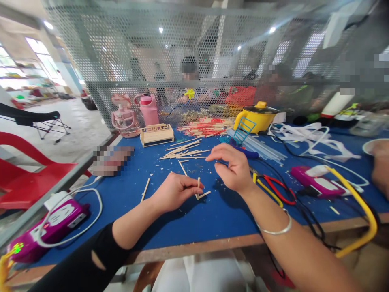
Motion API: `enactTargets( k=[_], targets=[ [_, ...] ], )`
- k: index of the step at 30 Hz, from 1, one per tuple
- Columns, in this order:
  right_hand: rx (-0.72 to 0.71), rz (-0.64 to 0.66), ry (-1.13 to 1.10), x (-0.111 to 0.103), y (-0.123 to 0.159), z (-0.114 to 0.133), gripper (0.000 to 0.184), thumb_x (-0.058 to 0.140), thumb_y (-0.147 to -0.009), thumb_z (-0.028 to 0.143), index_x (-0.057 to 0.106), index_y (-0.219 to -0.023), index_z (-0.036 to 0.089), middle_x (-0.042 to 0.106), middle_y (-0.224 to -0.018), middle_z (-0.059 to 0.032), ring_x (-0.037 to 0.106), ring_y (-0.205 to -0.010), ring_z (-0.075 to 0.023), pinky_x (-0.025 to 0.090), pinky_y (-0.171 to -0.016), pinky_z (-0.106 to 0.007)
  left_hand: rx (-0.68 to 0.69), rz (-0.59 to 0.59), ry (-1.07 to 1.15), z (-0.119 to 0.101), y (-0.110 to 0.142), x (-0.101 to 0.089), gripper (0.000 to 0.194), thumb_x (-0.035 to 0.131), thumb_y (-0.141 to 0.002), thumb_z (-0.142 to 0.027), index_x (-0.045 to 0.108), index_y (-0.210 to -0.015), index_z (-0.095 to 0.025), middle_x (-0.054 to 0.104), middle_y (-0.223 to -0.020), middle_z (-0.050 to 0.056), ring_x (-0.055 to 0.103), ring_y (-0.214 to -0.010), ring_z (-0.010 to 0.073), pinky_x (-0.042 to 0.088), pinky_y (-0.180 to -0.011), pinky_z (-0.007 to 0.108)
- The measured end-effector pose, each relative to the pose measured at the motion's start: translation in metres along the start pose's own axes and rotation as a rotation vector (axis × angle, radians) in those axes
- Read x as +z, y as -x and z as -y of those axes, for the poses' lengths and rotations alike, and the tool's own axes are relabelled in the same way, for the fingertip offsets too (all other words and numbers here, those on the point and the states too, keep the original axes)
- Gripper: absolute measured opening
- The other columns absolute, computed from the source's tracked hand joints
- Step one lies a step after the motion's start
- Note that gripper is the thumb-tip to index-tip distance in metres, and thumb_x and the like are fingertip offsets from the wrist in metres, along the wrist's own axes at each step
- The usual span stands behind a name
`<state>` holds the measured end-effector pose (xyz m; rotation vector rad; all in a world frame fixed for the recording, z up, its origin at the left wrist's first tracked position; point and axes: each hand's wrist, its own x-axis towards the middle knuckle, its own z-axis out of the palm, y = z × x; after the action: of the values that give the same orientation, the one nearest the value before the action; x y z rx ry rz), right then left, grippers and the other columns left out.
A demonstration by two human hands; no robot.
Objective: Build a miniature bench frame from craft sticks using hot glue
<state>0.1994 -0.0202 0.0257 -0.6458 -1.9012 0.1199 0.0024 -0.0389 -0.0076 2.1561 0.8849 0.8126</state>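
My left hand [174, 190] is closed in a pinch on a thin wooden stick [198, 183] that stands upright above the blue tabletop. At its foot the upright stick meets a short stick [205, 194] lying flat. My right hand [229, 164] hovers to the right with fingers curved and the thumb apart; nothing shows between them. Beyond my hands lies a loose pile of wooden sticks [182, 150]. Two joined sticks [183, 168] form an angle just past my left hand, and a single stick [146, 190] rests to its left.
A small wooden frame [157, 135], pink bottles [148, 110], red-tipped sticks [206, 127] and a yellow pot [257, 119] line the back by a perforated metal screen [170, 52]. Red-handled pliers [281, 190], cables and purple power strips [316, 182] flank my arms. Another person's arm [379, 168] shows at right.
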Motion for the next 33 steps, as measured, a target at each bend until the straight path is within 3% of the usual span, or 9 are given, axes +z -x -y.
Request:
enactTargets(
  k=[7,16,33],
  targets=[
    [-0.141,0.146,-0.024,0.003,0.001,0.011,0.032,0.048,-0.070,0.003,0.072,-0.078,0.022,0.058,-0.072,-0.0023,0.053,-0.070,-0.0145,0.041,-0.070,-0.034,-0.005,0.020,-0.015,-0.002,-0.001,0.000,0.027,0.055,-0.084,-0.036,0.072,-0.084,-0.015,0.070,-0.073,0.001,0.061,-0.065,0.0110,0.044,-0.063,0.018],
    [-0.198,0.178,-0.001,0.006,0.000,0.011,0.028,0.049,-0.068,0.004,0.070,-0.070,0.021,0.057,-0.065,-0.0007,0.049,-0.062,-0.0123,0.037,-0.069,-0.035,-0.006,0.034,-0.052,-0.002,-0.001,0.000,0.030,0.053,-0.085,-0.036,0.070,-0.080,-0.013,0.068,-0.070,0.000,0.056,-0.062,0.0093,0.042,-0.061,0.017],
    [-0.218,0.201,0.023,0.005,0.000,0.011,0.022,0.051,-0.069,0.005,0.067,-0.066,0.020,0.059,-0.065,0.0000,0.052,-0.065,-0.0130,0.037,-0.073,-0.036,0.019,0.024,-0.072,-0.003,-0.001,-0.001,0.028,0.054,-0.084,-0.035,0.070,-0.078,-0.013,0.063,-0.063,-0.002,0.051,-0.058,0.0077,0.039,-0.057,0.015]
  ],
)
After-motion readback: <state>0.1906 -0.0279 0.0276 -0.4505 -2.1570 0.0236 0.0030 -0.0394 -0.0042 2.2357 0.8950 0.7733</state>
